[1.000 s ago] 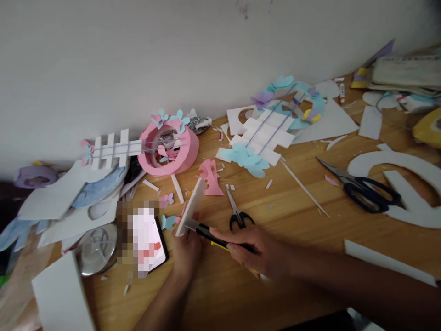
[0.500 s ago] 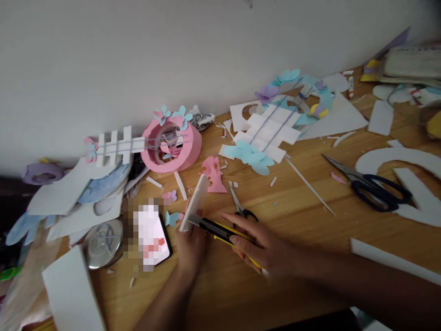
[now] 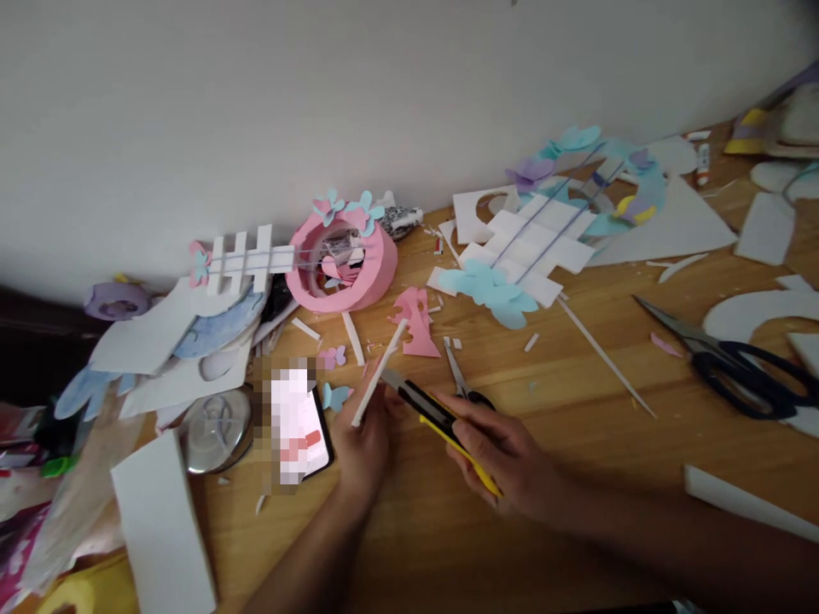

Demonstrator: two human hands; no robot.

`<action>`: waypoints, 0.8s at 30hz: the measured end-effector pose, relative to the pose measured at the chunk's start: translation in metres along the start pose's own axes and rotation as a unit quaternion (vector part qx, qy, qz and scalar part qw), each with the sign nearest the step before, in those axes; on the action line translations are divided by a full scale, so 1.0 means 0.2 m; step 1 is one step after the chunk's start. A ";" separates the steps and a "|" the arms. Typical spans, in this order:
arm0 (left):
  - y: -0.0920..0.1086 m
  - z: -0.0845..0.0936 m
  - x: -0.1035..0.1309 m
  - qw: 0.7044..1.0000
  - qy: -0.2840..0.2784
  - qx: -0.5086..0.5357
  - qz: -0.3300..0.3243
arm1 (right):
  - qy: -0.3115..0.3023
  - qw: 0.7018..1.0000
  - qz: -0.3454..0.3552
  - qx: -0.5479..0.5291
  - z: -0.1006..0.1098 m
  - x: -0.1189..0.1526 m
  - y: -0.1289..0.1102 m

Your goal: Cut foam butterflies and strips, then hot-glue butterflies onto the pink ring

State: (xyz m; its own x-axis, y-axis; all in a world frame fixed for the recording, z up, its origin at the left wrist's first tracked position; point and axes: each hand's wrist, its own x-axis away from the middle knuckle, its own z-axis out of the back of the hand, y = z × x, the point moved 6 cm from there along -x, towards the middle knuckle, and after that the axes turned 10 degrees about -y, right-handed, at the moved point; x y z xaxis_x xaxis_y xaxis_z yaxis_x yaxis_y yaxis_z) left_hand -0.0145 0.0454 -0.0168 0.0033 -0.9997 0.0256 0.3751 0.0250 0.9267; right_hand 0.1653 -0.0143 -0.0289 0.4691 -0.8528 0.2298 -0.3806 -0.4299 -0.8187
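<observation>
My left hand (image 3: 366, 439) is closed around the lower part of a thin white foam board piece (image 3: 379, 375), which I see nearly edge-on, tilted up to the right. In my right hand (image 3: 502, 460) is a yellow and black utility knife (image 3: 441, 418), its blade pointing left. The blade tip is at the board's right side; whether it cuts in, I cannot tell. Just beyond the knife lie small scissors (image 3: 461, 375), partly hidden by my right hand. A pink paper scrap (image 3: 419, 322) rests behind the board.
Left of my hands are a lit phone (image 3: 300, 426), a round metal tin (image 3: 216, 426) and a white board (image 3: 165, 524). At the back stand a pink ring-bodied paper instrument (image 3: 384, 264) and a blue-and-white one (image 3: 531, 243). Large scissors (image 3: 729, 362) lie at right.
The white foam piece has turned more edge-on to me. The knife blade has drawn slightly up along its side. My view has shifted left, so the table things appear farther right.
</observation>
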 end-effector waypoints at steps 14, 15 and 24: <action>0.00 -0.05 0.00 0.995 -0.080 -0.044 -0.026 | 0.032 0.999 0.031 -0.021 0.04 -0.05 -0.05; 0.00 -0.05 0.00 0.995 -0.080 -0.048 -0.025 | 0.031 0.999 0.030 -0.022 0.03 -0.05 -0.04; 0.03 -0.08 0.00 0.991 -0.085 -0.091 -0.051 | -0.050 0.998 -0.021 0.042 -0.10 0.01 0.03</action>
State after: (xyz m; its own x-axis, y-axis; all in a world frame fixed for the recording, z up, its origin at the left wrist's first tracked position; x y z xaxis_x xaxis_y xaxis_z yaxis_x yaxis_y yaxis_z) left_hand 0.0025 0.0456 -0.0165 -0.1930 -0.9811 0.0119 0.5259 -0.0932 0.8454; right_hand 0.1476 -0.0246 -0.0226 0.5625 -0.7986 0.2139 -0.2930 -0.4345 -0.8517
